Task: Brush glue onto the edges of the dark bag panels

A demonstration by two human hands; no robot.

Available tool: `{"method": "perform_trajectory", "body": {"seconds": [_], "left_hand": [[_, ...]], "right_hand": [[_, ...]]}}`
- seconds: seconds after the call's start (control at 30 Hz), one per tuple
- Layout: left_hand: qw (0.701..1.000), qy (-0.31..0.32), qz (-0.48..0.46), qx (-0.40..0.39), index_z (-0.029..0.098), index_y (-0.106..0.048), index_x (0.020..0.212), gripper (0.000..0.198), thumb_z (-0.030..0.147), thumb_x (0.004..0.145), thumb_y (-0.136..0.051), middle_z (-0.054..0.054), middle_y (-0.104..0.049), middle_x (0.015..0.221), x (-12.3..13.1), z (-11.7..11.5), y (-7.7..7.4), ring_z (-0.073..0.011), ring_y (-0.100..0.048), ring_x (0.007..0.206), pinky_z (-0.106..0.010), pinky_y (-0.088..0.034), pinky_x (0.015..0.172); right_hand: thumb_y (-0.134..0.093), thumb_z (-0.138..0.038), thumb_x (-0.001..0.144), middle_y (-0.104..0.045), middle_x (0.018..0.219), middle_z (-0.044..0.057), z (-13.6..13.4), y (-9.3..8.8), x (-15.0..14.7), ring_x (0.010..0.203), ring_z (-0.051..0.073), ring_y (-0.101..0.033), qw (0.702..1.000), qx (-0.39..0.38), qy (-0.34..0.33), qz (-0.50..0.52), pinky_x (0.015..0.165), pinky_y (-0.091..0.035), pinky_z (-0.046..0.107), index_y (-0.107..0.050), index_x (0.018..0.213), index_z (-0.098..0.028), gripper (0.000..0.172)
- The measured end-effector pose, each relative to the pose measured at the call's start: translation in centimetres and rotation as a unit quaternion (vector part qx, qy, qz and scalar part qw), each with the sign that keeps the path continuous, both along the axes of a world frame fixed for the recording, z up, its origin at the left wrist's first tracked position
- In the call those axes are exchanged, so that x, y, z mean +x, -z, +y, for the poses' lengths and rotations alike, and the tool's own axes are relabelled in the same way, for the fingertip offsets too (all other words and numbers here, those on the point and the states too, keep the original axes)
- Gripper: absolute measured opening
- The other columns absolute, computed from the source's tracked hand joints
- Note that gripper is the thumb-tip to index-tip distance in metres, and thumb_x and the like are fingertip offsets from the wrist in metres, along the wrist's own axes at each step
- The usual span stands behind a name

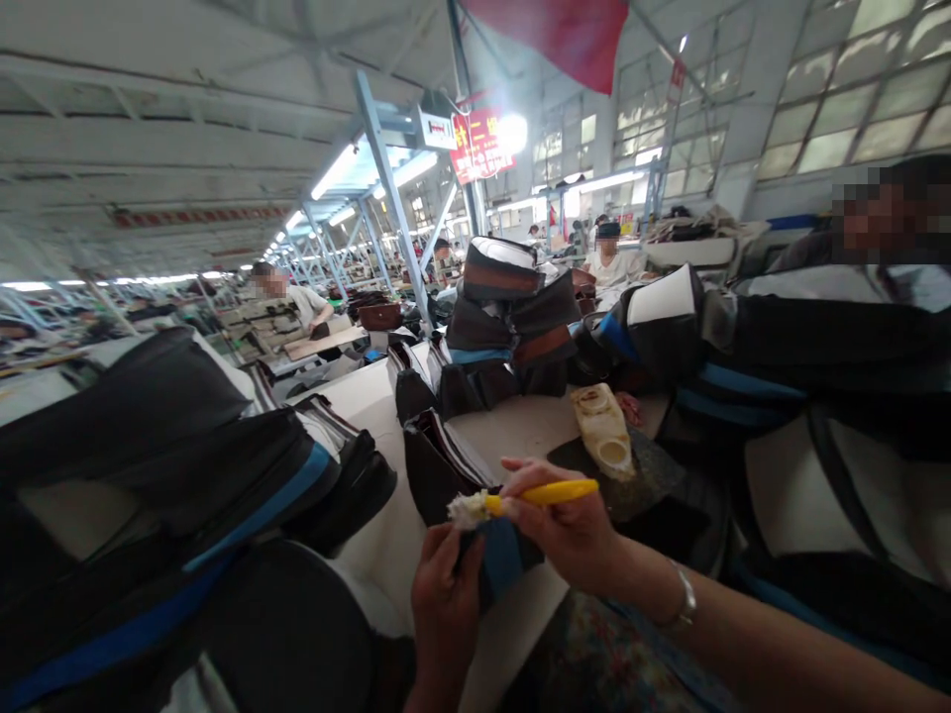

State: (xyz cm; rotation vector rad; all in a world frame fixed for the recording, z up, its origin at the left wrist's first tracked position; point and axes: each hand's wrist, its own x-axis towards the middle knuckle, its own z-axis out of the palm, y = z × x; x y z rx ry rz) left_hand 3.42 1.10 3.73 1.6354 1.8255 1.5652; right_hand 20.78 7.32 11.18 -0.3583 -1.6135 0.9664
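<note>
Hands close, left hand point(446, 604) gripping blue-trimmed bag panel point(501, 560), right hand point(557, 525) pinching yellow-handled brush point(542, 493) over it

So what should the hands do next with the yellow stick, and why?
Probably dab the fluffy white tip along the blue strip, I think, because the right hand holds the yellow stick with its tip right at the strip's top, and the left hand is holding the strip steady.

From here I can't read anything for certain: the red hanging sign point(475, 147) at upper centre carries yellow characters, partly lost to glare, and the white box sign point(436, 130) beside it shows markings too small to make out.
</note>
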Motion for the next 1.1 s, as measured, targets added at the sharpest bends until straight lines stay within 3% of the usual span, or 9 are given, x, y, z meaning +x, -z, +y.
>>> {"method": "perform_trajectory", "body": {"seconds": [0.07,0.17,0.3,0.4,0.53,0.67,0.87,1.0,1.1], "left_hand": [[1.000,0.008,-0.003,0.002,0.021,-0.073,0.087,0.028,0.046,0.088,-0.061,-0.004,-0.066,0.088,0.1,-0.1,-0.8,-0.0182,-0.065,0.080,-0.027,-0.054,0.075],[1.000,0.007,-0.007,0.002,0.019,-0.072,0.085,0.030,0.046,0.089,-0.060,-0.004,-0.066,0.086,0.1,-0.5,-1.4,-0.0178,-0.065,0.080,-0.026,-0.053,0.074],[1.000,0.004,0.006,0.004,0.019,-0.072,0.083,0.030,0.046,0.090,-0.059,-0.003,-0.067,0.084,0.1,-0.6,-1.9,-0.0171,-0.066,0.078,-0.025,-0.053,0.073],[0.999,0.001,0.036,0.014,0.019,-0.072,0.085,0.029,0.044,0.091,-0.058,-0.003,-0.069,0.085,0.0,-0.5,-2.3,-0.0168,-0.068,0.076,-0.024,-0.054,0.070],[0.992,-0.024,0.111,0.052,0.018,-0.073,0.090,0.024,0.038,0.091,-0.060,-0.003,-0.070,0.086,-0.4,-0.5,-2.3,-0.0158,-0.068,0.075,-0.022,-0.055,0.068],[0.966,-0.052,0.218,0.131,0.016,-0.070,0.100,0.017,0.028,0.092,-0.060,-0.004,-0.066,0.086,-0.3,-0.1,-1.7,-0.0154,-0.066,0.077,-0.024,-0.054,0.071],[0.899,-0.052,0.369,0.231,0.013,-0.064,0.101,0.012,0.010,0.091,-0.058,-0.005,-0.061,0.081,1.6,1.2,-1.5,-0.0164,-0.058,0.076,-0.028,-0.051,0.074],[0.874,-0.052,0.420,0.239,0.012,-0.061,0.096,0.008,0.008,0.089,-0.060,-0.004,-0.055,0.076,2.4,1.3,-1.9,-0.0175,-0.053,0.071,-0.030,-0.048,0.067],[0.865,-0.056,0.436,0.242,0.012,-0.059,0.098,0.009,0.007,0.090,-0.058,-0.003,-0.054,0.076,2.4,1.3,-2.0,-0.0170,-0.052,0.071,-0.029,-0.047,0.067]], "right_hand": [[-0.063,-0.023,0.093,-0.069,0.082,0.000,1.0,-0.4,0.1,0.077,0.018,-0.065,0.992,0.098,0.001,-0.081,0.110,-0.041,0.045,-0.070,0.092,-0.025,0.007],[-0.059,-0.019,0.094,-0.067,0.080,0.000,2.9,-0.9,1.3,0.074,0.017,-0.063,0.977,0.156,0.024,-0.145,0.109,-0.042,0.048,-0.068,0.093,-0.025,0.011],[-0.060,-0.017,0.093,-0.065,0.077,-0.001,3.4,-1.7,2.8,0.072,0.017,-0.061,0.968,0.190,0.086,-0.141,0.109,-0.042,0.049,-0.066,0.093,-0.025,0.011],[-0.060,-0.019,0.094,-0.068,0.082,0.000,2.7,-1.7,2.7,0.077,0.018,-0.065,0.974,0.178,0.061,-0.125,0.110,-0.042,0.048,-0.066,0.096,-0.025,0.009],[-0.059,-0.017,0.093,-0.067,0.078,-0.002,3.0,-1.5,2.8,0.069,0.015,-0.062,0.960,0.217,0.047,-0.173,0.109,-0.043,0.047,-0.066,0.092,-0.024,0.010],[-0.058,-0.018,0.094,-0.063,0.077,-0.001,3.8,-3.4,3.5,0.073,0.016,-0.060,0.960,0.205,0.089,-0.169,0.108,-0.044,0.047,-0.063,0.089,-0.023,0.009],[-0.055,-0.024,0.096,-0.057,0.076,-0.002,2.9,-7.3,1.7,0.069,0.014,-0.058,0.963,0.225,0.026,-0.144,0.100,-0.050,0.041,-0.057,0.082,-0.020,0.015],[-0.053,-0.023,0.093,-0.057,0.067,-0.002,3.8,-7.8,0.7,0.061,0.014,-0.055,0.911,0.296,0.006,-0.286,0.093,-0.051,0.040,-0.051,0.075,-0.021,0.018],[-0.052,-0.022,0.091,-0.054,0.062,-0.003,4.5,-8.1,0.9,0.058,0.015,-0.052,0.881,0.333,0.061,-0.330,0.092,-0.050,0.040,-0.047,0.072,-0.021,0.020]]}}
